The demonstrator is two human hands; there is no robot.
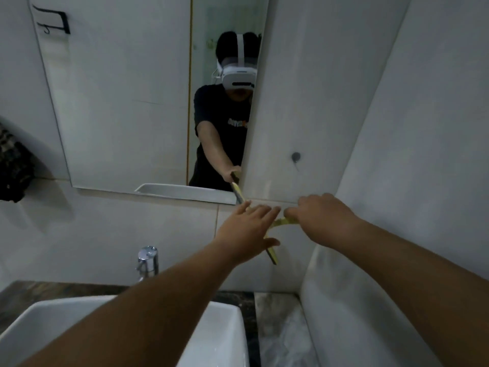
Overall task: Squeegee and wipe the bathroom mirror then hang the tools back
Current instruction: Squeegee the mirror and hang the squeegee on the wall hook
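Note:
The bathroom mirror (pixel 127 102) hangs on the white tiled wall above the basin. A yellow squeegee (pixel 283 221) sits at the mirror's lower right corner, its blade (pixel 272 256) slanting down and to the right. My right hand (pixel 322 215) is closed around the squeegee's handle. My left hand (pixel 248 229) lies flat over the blade with fingers spread and straight, hiding its middle. The mirror reflects a hand holding the squeegee. I see no wiping cloth in either hand.
A small round wall hook (pixel 295 156) is on the tile right of the mirror. A white basin (pixel 227 329) and chrome tap (pixel 148 260) stand below. A dark patterned cloth (pixel 13 168) hangs at the left edge, a black wall rack (pixel 57 21) at top left.

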